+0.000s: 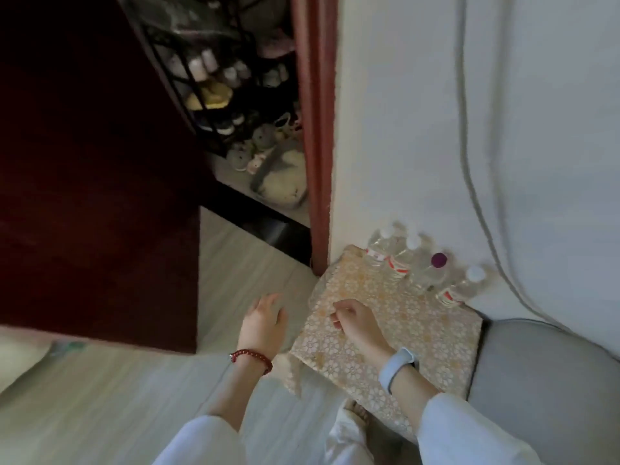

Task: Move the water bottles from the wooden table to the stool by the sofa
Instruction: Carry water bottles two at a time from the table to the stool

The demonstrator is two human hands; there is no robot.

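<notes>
Both hands, left (263, 322) relaxed, right (352, 318) loosely curled, are holding nothing; we are seeing four bottles (399, 260) standing upright along the stool's (385, 347) wall edge.

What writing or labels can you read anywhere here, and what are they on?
No text can be read in this view.
Red and white labels on three water bottles: too blurred to read.
Purple-capped bottle: no label text legible.
Band on the right wrist: no display or writing shows.
Patterned stool cover: a flower pattern only, no words.

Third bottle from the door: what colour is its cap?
Dark purple cap; the head view shows it.
</notes>
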